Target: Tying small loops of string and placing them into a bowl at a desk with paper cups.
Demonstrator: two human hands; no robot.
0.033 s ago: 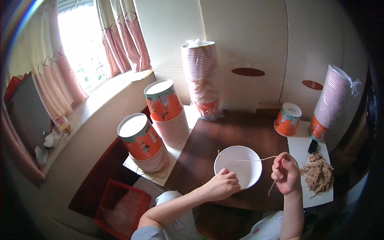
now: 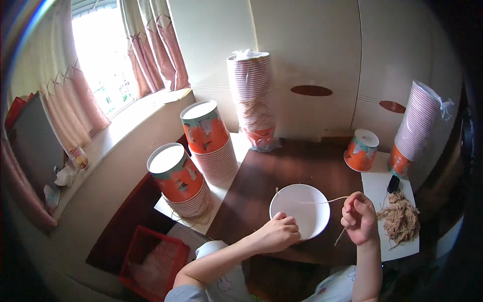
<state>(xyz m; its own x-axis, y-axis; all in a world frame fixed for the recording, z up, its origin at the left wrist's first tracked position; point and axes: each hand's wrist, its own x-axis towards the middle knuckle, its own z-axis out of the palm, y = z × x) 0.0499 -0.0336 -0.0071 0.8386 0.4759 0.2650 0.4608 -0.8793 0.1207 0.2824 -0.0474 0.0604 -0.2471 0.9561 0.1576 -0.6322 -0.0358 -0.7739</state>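
Note:
A white-lined paper bucket is on the brown table, its mouth facing up toward me. My left hand is closed on its near left rim, thumb hidden. To the right of the bucket, my right hand is raised, fingers curled in a pinch around a thin tan string. The string stretches left from these fingers over the bucket's mouth, while a loose end hangs below the hand. A short bit of string pokes up at the far left rim. Beside my right hand lies a tangled bundle of tan strings on a white board.
Stacks of upturned orange paper buckets stand at the left. Behind the table rises a tall bagged stack; another bagged stack leans at the right, near a single upturned bucket. A red crate sits at the lower left.

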